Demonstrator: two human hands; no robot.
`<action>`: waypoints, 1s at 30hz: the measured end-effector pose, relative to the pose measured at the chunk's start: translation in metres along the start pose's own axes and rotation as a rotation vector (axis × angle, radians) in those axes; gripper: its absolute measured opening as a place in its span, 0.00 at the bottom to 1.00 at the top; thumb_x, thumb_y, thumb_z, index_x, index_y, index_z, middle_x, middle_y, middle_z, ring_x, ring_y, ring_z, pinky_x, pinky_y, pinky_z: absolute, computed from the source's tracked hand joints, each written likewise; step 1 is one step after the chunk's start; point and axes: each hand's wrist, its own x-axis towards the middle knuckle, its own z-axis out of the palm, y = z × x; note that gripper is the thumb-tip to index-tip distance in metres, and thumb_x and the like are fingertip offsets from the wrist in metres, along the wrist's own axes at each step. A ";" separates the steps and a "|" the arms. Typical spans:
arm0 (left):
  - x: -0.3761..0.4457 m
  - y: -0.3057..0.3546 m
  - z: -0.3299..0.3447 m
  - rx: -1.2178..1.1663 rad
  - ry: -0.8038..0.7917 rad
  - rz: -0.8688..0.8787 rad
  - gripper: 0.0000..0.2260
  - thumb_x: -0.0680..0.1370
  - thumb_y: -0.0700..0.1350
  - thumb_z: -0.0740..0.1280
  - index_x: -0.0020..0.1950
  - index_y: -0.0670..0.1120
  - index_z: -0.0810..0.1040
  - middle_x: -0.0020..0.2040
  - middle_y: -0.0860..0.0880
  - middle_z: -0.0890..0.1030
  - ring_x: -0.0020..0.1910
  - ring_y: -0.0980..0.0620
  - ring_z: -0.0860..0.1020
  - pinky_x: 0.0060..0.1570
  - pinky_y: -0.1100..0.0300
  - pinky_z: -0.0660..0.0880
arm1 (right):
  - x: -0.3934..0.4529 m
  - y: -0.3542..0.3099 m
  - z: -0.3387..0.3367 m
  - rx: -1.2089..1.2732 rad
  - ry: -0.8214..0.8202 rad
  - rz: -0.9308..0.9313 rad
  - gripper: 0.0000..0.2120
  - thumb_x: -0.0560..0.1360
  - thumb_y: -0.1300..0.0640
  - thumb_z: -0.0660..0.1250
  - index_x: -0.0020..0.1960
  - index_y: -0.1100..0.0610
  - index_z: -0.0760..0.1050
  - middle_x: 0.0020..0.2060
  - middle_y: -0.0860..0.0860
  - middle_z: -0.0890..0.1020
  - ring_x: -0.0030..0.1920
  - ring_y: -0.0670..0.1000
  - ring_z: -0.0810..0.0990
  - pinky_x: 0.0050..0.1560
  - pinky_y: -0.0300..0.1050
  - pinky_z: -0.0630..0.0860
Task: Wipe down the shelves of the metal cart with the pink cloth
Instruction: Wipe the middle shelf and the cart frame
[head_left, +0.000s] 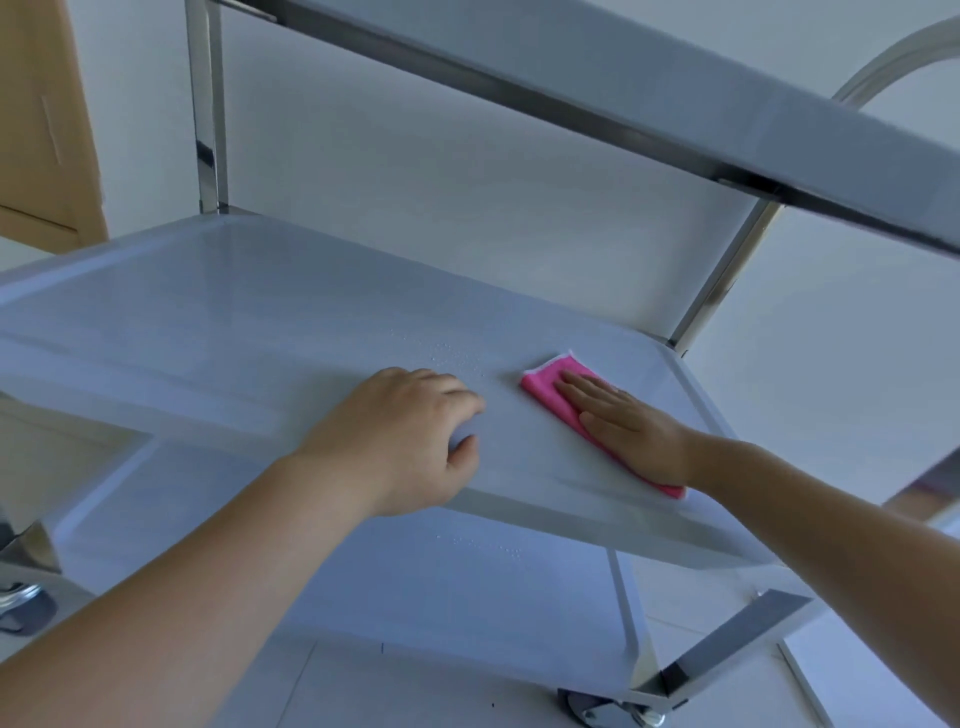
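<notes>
**Middle shelf wipe in progress**

The right hand (631, 428) lies flat, fingers extended and together, palm down on the cloth (550, 397). It grips nothing; it presses the cloth against the middle shelf (260, 312). The cloth is folded into a strip, one end showing at 11 o'clock of the fingertips, the other at 5 o'clock under the heel of the palm, near the shelf's front rim.

The left hand (410, 434) rests at 9 o'clock of the cloth, apart from it, fingers curled loosely down onto the shelf surface. It holds nothing and appears to serve as a brace.

Step in hand, by judgement: wiping the middle shelf, right-hand portion. Droplets (457, 358) sit between the two hands, at 10 o'clock of the cloth, unwiped. The next move calls for a flat sweep toward 9 or 10 o'clock with steady downward pressure; the left hand lies in that path and would need to lift or shift.

The top shelf (779, 119) overhangs at 12 o'clock and limits arm clearance. The bottom shelf (467, 587), at 6 o'clock, also carries droplets. A caster (597, 709) shows at the lower front corner.
</notes>
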 end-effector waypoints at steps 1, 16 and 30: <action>-0.001 0.000 0.000 -0.008 0.007 -0.006 0.20 0.71 0.55 0.52 0.56 0.50 0.76 0.53 0.53 0.80 0.53 0.50 0.76 0.54 0.53 0.70 | -0.008 -0.008 0.001 -0.002 -0.004 -0.035 0.21 0.82 0.54 0.46 0.73 0.49 0.43 0.75 0.44 0.45 0.74 0.40 0.40 0.72 0.36 0.36; -0.010 -0.026 -0.025 0.055 0.021 -0.060 0.19 0.75 0.60 0.55 0.54 0.52 0.79 0.53 0.54 0.80 0.53 0.49 0.76 0.52 0.56 0.72 | -0.048 -0.048 0.000 0.047 -0.098 -0.169 0.23 0.79 0.47 0.42 0.73 0.48 0.42 0.75 0.44 0.42 0.74 0.39 0.38 0.75 0.42 0.38; -0.026 -0.065 -0.021 -0.042 0.030 -0.107 0.23 0.71 0.59 0.49 0.46 0.50 0.79 0.48 0.55 0.80 0.51 0.52 0.76 0.47 0.53 0.75 | 0.022 -0.024 -0.002 0.078 -0.044 -0.092 0.23 0.77 0.43 0.44 0.71 0.41 0.45 0.74 0.38 0.47 0.73 0.37 0.42 0.73 0.38 0.39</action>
